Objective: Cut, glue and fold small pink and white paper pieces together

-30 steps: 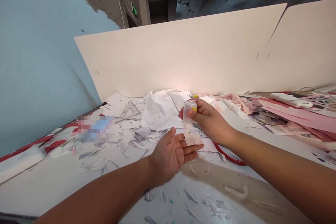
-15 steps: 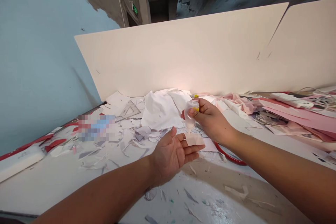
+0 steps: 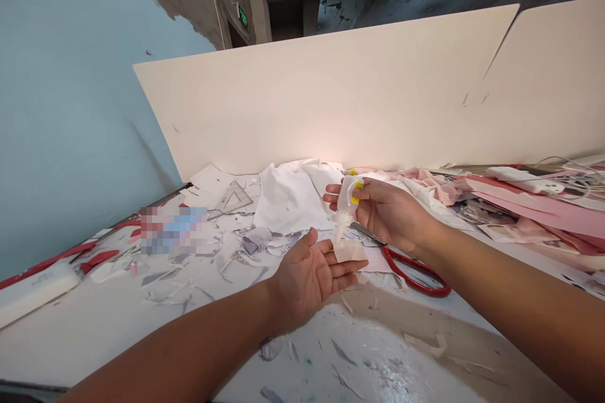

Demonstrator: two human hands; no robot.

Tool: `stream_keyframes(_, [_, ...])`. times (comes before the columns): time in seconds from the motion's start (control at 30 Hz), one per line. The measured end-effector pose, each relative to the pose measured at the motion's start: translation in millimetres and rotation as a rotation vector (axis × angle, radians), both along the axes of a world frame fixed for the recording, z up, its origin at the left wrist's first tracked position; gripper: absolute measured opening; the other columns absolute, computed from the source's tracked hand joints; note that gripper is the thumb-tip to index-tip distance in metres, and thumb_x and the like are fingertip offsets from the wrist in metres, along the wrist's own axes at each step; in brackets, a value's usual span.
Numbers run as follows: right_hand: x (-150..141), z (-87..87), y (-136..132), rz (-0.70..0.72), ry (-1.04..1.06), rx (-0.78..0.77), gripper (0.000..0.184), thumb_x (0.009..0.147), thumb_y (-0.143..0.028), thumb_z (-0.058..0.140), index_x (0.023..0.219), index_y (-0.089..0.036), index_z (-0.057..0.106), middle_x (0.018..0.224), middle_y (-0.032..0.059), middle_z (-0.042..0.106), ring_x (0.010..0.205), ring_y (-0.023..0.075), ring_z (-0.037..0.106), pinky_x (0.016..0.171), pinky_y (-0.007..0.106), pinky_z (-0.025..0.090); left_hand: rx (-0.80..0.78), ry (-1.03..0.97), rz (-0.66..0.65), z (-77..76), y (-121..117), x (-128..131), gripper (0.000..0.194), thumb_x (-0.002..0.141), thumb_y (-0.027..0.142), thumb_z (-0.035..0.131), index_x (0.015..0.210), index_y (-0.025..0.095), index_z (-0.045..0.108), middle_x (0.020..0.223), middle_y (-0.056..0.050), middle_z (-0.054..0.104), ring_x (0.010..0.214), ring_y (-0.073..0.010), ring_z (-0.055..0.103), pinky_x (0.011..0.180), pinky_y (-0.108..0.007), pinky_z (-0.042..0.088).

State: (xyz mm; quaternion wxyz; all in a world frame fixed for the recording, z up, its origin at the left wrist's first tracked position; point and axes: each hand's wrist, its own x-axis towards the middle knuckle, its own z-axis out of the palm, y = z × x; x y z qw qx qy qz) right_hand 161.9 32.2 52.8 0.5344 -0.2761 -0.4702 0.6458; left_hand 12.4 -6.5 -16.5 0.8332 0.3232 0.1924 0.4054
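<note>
A white work table, strewn with paper offcuts, spreads across the lower part of the view. Along its far edge stands a tall, flat, off-white panel, with a second one beside it at the right. A pale blue painted wall rises at the left.

On the right side of the table lies an untidy stack of pink and red sheets. In the middle, near the panel, is a crumpled white sheet, and at the far left a long white box with rounded corners.

The left hand is turned palm up and spread open, its fingers pointing to the right. The right hand grips a bottle, thumb on the near side and the other fingers stretched out behind it. A white power strip rests on the stack. Red-handled scissors lie on the table, partly hidden by the right hand, and a clear triangular set square lies left of the crumpled sheet.

The held thing is a small translucent plastic bottle, tilted upside down above the left fingers. A small pale rectangular piece lies across those fingers. The bottle's narrow whitish nozzle points down at the piece's near-thumb corner; whether the tip touches it cannot be told. A yellow label shows beside the right thumb.
</note>
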Motion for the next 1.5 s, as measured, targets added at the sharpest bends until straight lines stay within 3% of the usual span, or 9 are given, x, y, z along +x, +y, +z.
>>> stream_keyframes(0.23, [11.8, 1.8, 0.5, 0.091, -0.049, 0.105, 0.014, 0.074, -0.011, 0.061, 0.087, -0.016, 0.06, 0.094, 0.0061, 0.068, 0.088, 0.015, 0.063, 0.08, 0.025, 0.05, -0.021, 0.01, 0.019, 1.0, -0.4, 0.5, 0.06, 0.083, 0.05, 0.036, 0.124, 0.006, 0.035, 0.125, -0.022, 0.046, 0.115, -0.0319, 0.047, 0.094, -0.039, 0.03])
stream_keyframes(0.43, [15.3, -0.8, 1.3, 0.064, -0.046, 0.129, 0.014, 0.069, -0.015, 0.069, 0.082, -0.018, 0.064, 0.085, 0.0009, 0.068, 0.08, 0.0115, 0.064, 0.072, 0.02, 0.051, 0.007, 0.046, 0.011, 1.9, -1.0, 0.0, 0.061, 0.083, 0.052, 0.033, 0.119, 0.003, 0.042, 0.122, -0.023, 0.049, 0.115, -0.0318, 0.046, 0.095, -0.039, 0.029])
stream_keyframes(0.83, [12.1, -6.2, -0.3, 0.052, -0.047, 0.094, 0.014, 0.07, -0.027, 0.069, 0.077, -0.019, 0.061, 0.075, -0.0005, 0.065, 0.07, 0.0112, 0.061, 0.069, 0.023, 0.048, 0.049, 0.051, -0.025, 0.8, 0.2, -0.8, 0.061, 0.083, 0.052, 0.034, 0.119, 0.004, 0.045, 0.121, -0.023, 0.051, 0.117, -0.0322, 0.045, 0.093, -0.039, 0.029])
stream_keyframes(1.0, [9.4, -13.2, 1.3, -0.068, -0.113, 0.001, 0.019, 0.069, -0.034, 0.068, 0.068, -0.019, 0.058, 0.067, 0.0008, 0.062, 0.063, 0.0132, 0.057, 0.06, 0.025, 0.047, 0.046, 0.028, -0.037, 0.1, 1.2, -1.3, 0.06, 0.084, 0.051, 0.034, 0.121, 0.005, 0.043, 0.128, -0.022, 0.045, 0.117, -0.0324, 0.044, 0.093, -0.039, 0.03])
stream_keyframes(1.1, [7.6, -16.2, 1.6, -0.134, -0.124, -0.005, 0.02, 0.067, -0.035, 0.069, 0.069, -0.019, 0.057, 0.073, 0.0018, 0.062, 0.07, 0.0153, 0.058, 0.064, 0.028, 0.047, 0.041, 0.019, -0.032, 0.2, 1.6, -1.8, 0.06, 0.084, 0.051, 0.033, 0.122, 0.005, 0.041, 0.131, -0.021, 0.042, 0.117, -0.0324, 0.044, 0.094, -0.038, 0.03])
stream_keyframes(1.3, [6.2, -17.8, -4.2, -0.189, -0.214, 0.248, 0.024, 0.067, -0.032, 0.07, 0.084, -0.021, 0.056, 0.08, -0.0004, 0.061, 0.077, 0.0151, 0.057, 0.074, 0.031, 0.045, 0.04, 0.037, -0.024, 3.8, -0.9, -1.2, 0.059, 0.084, 0.052, 0.031, 0.119, 0.005, 0.044, 0.124, -0.021, 0.047, 0.118, -0.0313, 0.044, 0.094, -0.038, 0.029])
stream_keyframes(1.5, [3.8, -15.5, -15.9, -0.162, -0.309, 0.391, 0.026, 0.067, -0.028, 0.069, 0.086, -0.022, 0.053, 0.079, -0.0015, 0.061, 0.075, 0.0145, 0.055, 0.068, 0.03, 0.043, 0.018, 0.054, 0.016, 6.2, -2.9, 0.4, 0.051, 0.083, 0.054, 0.032, 0.1, 0.01, 0.052, 0.113, -0.016, 0.054, 0.116, -0.0302, 0.046, 0.094, -0.037, 0.03])
